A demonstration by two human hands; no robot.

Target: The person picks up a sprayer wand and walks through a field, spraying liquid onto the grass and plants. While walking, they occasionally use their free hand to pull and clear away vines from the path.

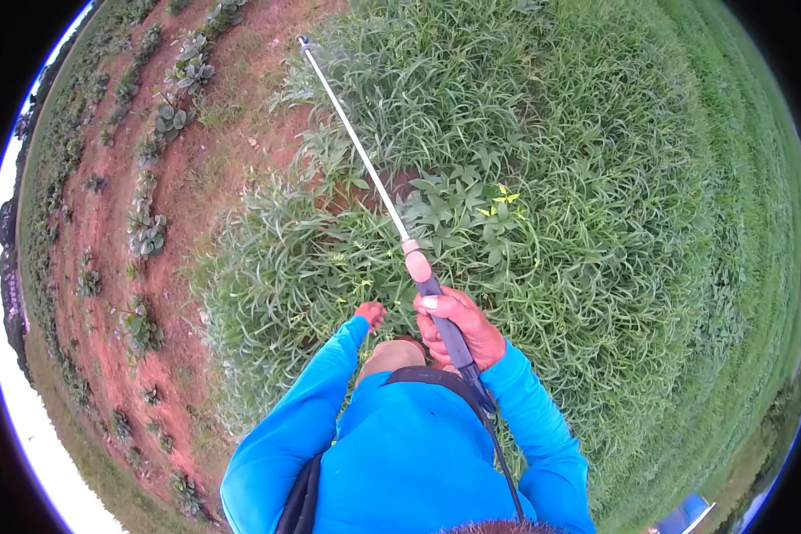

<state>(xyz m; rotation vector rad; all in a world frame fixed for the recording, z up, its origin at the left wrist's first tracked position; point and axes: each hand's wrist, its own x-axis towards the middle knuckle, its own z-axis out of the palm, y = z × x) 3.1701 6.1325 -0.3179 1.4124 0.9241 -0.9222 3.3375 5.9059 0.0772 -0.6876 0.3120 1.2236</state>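
Note:
My right hand is wrapped around the dark grey handle of a sprayer wand, its thumb lying along the top. The wand has a pinkish collar above the handle and a long, thin white tube. It slants up and to the left, ending in a small dark nozzle above the edge of the grass. A faint haze shows near that tip. From the handle's lower end a thin black hose runs back along my side. Low on the left, my left hand hangs near my thigh, fingers curled, with nothing visible in it.
Tall green grass spreads ahead and to the right, with broad-leaved plants among it. On the left, reddish bare soil carries rows of low leafy crops. A dark strap crosses my left side. Something blue stands far off at lower right.

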